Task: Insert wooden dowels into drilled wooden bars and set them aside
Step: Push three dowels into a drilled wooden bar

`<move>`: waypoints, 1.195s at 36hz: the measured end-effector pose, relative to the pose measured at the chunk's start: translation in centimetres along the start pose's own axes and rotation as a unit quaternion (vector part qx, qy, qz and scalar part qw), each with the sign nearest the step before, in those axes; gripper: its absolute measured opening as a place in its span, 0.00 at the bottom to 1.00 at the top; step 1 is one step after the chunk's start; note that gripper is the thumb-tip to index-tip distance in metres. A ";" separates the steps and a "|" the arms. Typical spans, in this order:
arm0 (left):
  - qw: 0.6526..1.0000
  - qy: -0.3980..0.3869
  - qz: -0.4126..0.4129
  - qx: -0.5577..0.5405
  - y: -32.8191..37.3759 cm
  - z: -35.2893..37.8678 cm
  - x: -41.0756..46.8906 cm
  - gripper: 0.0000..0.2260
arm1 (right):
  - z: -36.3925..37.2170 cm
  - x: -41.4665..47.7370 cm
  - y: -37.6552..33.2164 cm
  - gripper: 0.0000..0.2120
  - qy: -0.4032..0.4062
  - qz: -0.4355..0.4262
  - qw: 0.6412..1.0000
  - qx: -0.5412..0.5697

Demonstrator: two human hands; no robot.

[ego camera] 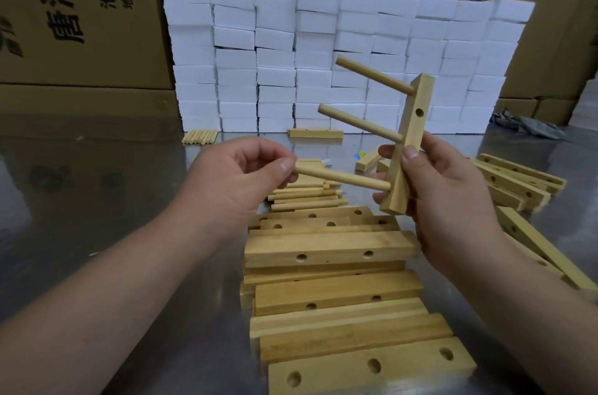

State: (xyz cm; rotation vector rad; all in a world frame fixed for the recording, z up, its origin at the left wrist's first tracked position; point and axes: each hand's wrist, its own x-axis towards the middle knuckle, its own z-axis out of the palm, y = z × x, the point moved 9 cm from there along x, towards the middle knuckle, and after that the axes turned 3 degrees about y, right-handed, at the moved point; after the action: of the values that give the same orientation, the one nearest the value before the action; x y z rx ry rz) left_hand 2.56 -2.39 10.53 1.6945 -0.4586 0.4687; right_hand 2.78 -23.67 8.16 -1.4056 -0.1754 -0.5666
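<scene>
My right hand (449, 197) grips a drilled wooden bar (408, 142), held nearly upright above the table. Three dowels stick out of its left face. The upper dowel (373, 76) and the middle dowel (359, 123) stand free. My left hand (239, 178) pinches the outer end of the lowest dowel (343, 178), whose other end sits in the bar's bottom hole. One empty hole shows on the bar's side face near the top.
A row of drilled bars (326, 249) lies on the steel table (129, 200) below my hands, with loose dowels (304, 197) behind it. More bars (517, 181) lie at the right. White foam blocks (323, 55) and cardboard boxes (81, 6) stand behind; small dowels (199, 137) lie at their foot.
</scene>
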 end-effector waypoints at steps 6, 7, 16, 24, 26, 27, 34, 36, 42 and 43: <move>0.999 -0.003 -0.001 0.032 0.2 0.5 -0.4 0.07 | -0.1 0.0 -0.8 0.11 0.004 -0.028 0.999 -0.031; 0.999 0.002 0.000 0.034 0.2 0.5 -0.4 0.07 | 0.0 -0.1 -0.9 0.12 0.003 -0.031 0.999 -0.033; 1.000 -0.010 0.005 0.028 0.6 1.2 -0.7 0.08 | -0.1 -0.5 -1.2 0.16 0.019 -0.039 0.997 -0.070; 1.000 0.015 0.014 0.007 0.8 1.0 -0.7 0.08 | 0.3 -0.9 -1.5 0.15 0.023 -0.040 0.996 -0.080; 1.000 0.017 0.016 0.007 0.9 0.9 -0.7 0.08 | 0.4 -1.0 -1.5 0.15 0.023 -0.040 0.996 -0.082; 1.000 0.018 0.017 0.006 0.9 0.9 -0.7 0.08 | 0.4 -1.0 -1.5 0.15 0.023 -0.040 0.995 -0.083; 1.000 0.002 0.011 -0.002 1.2 1.2 -0.9 0.07 | 0.4 -1.1 -1.8 0.15 0.025 -0.047 0.994 -0.098; 1.000 -0.010 0.010 -0.006 1.4 1.4 -1.0 0.08 | 0.2 -1.1 -1.9 0.14 0.029 -0.051 0.993 -0.099; 0.999 -0.038 0.023 0.016 1.6 1.7 -1.1 0.10 | -0.2 -1.0 -2.1 0.13 0.045 -0.052 0.995 -0.078; 0.998 -0.042 0.029 0.029 1.6 1.7 -1.2 0.11 | -0.3 -1.0 -2.1 0.13 0.047 -0.052 0.994 -0.080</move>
State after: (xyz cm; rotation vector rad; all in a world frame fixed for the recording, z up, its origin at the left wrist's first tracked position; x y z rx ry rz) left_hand 0.77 -4.30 10.96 1.7646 -0.5612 0.4584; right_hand 0.89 -23.77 9.54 -1.5281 -0.1298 -0.7460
